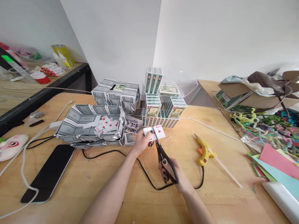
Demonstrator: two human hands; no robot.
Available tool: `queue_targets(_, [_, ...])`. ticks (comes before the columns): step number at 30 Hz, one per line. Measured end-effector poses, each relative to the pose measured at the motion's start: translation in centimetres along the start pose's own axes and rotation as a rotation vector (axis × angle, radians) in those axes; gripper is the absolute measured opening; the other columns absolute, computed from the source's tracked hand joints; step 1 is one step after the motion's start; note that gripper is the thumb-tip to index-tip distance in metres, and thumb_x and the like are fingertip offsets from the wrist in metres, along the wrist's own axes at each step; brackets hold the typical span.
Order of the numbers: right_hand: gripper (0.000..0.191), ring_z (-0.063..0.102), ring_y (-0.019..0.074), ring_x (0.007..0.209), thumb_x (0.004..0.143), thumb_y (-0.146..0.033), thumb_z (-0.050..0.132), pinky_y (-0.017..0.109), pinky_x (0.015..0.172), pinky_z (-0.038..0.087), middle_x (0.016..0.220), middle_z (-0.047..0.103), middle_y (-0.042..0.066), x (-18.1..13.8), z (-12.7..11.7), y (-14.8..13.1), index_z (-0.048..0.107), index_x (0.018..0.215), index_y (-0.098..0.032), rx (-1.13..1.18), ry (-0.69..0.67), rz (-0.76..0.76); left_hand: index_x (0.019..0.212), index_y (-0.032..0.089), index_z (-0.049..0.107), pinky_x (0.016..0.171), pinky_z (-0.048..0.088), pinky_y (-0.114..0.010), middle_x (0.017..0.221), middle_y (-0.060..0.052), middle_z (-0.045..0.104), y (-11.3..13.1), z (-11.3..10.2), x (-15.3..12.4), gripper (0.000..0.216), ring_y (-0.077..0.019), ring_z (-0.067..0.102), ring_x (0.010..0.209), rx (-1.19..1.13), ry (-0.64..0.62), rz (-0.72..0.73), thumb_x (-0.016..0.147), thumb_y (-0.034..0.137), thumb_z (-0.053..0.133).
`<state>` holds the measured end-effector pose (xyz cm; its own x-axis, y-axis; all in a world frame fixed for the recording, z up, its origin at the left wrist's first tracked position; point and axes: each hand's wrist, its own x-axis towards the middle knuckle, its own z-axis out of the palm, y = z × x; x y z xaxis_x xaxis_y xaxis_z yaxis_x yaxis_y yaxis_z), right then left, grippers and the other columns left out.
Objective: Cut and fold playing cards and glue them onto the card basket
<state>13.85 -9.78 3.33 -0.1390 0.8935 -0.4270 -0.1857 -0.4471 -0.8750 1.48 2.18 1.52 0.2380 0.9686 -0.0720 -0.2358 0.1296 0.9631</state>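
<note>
Between thumb and fingers, my left hand [140, 142] pinches a playing card [160, 132], a diamond card held flat above the table. My right hand [171, 172] is closed round the black handles of a pair of scissors [161, 152]. The scissor blades lie across the card near its middle. Left of my hands stands an open box made of playing cards [91, 138], with cut card pieces [106, 124] inside. More loose cards [129, 139] lie between that box and my left hand. Behind it is a second, closed box made of cards [116, 95].
Stacked card packs [153, 107] stand at the back. A yellow glue gun [205, 151] with a glue stick lies right, its black cord running under my hands. A phone [49, 174] and white cables lie left. Coloured paper [275, 161] and pipe cleaners [257, 127] fill the right side.
</note>
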Motion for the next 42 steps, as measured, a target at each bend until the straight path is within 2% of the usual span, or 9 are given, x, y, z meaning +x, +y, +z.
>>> queue_targets(10, [0.047,0.037,0.0059,0.038,0.069,-0.061,0.055,0.019,0.035,0.029,0.047,0.037,-0.006,0.0,0.3,-0.3,0.049,0.065,-0.015,-0.033,-0.012,-0.015,0.058,0.016,0.047,0.033,0.032,-0.019,0.039,0.005,0.047,0.3,-0.1,0.0,0.013,-0.007,0.04,0.032,0.045,0.01,0.011,0.068,0.025,0.046])
queue_targets(17, [0.045,0.037,0.0057,0.039,0.071,-0.059,0.055,0.019,0.036,0.031,0.05,0.039,-0.006,0.1,0.2,-0.2,0.048,0.066,-0.015,-0.04,-0.001,-0.011,0.062,0.016,0.049,0.032,0.032,-0.018,0.042,0.006,0.047,-0.1,-0.1,0.1,0.012,-0.0063,0.039,0.033,-0.044,-0.001,-0.002,0.067,0.026,0.048])
queue_targets(25, [0.045,0.038,0.0055,0.036,0.069,-0.059,0.056,0.019,0.034,0.032,0.048,0.039,-0.006,0.0,0.6,-0.5,0.048,0.064,-0.015,-0.056,0.015,-0.015,0.063,0.016,0.048,0.033,0.033,-0.018,0.043,0.006,0.047,-0.1,-0.2,0.2,0.012,-0.006,0.04,0.033,-0.036,-0.002,-0.008,0.067,0.027,0.05])
queue_targets(29, [0.046,0.039,0.0062,0.034,0.068,-0.061,0.055,0.02,0.032,0.031,0.047,0.039,-0.006,0.3,0.5,-0.4,0.048,0.063,-0.016,-0.066,0.059,-0.024,0.063,0.015,0.048,0.033,0.032,-0.018,0.042,0.005,0.048,-0.2,-0.2,0.1,0.015,-0.0068,0.042,0.034,-0.002,-0.01,-0.028,0.067,0.03,0.05])
queue_targets(33, [0.044,0.04,0.0084,0.034,0.07,-0.061,0.053,0.022,0.034,0.032,0.046,0.043,-0.005,0.7,-0.1,-0.3,0.047,0.062,-0.018,-0.188,0.151,-0.045,0.064,0.015,0.05,0.036,0.035,-0.019,0.042,0.004,0.05,-0.1,-0.1,-0.1,0.017,-0.0075,0.044,0.034,0.019,-0.036,-0.039,0.069,0.031,0.051])
queue_targets(38, [0.032,0.047,0.0142,0.045,0.074,-0.048,0.054,0.025,0.044,0.033,0.05,0.05,-0.001,0.8,-1.5,-0.4,0.047,0.059,-0.02,-0.733,0.517,-0.214,0.072,0.014,0.054,0.039,0.036,-0.021,0.047,0.003,0.053,0.0,-0.3,-0.1,0.019,-0.0091,0.047,0.038,-0.015,-0.082,-0.004,0.072,0.033,0.052])
queue_targets(42, [0.019,0.055,0.0204,0.064,0.074,-0.036,0.051,0.03,0.058,0.04,0.073,0.06,0.006,1.1,-2.9,-0.1,0.058,0.078,-0.019,-1.031,0.684,-0.338,0.08,0.014,0.057,0.038,0.036,-0.02,0.053,0.003,0.054,0.1,-0.2,-0.1,0.023,-0.0084,0.047,0.04,-0.029,-0.064,0.0,0.07,0.034,0.055])
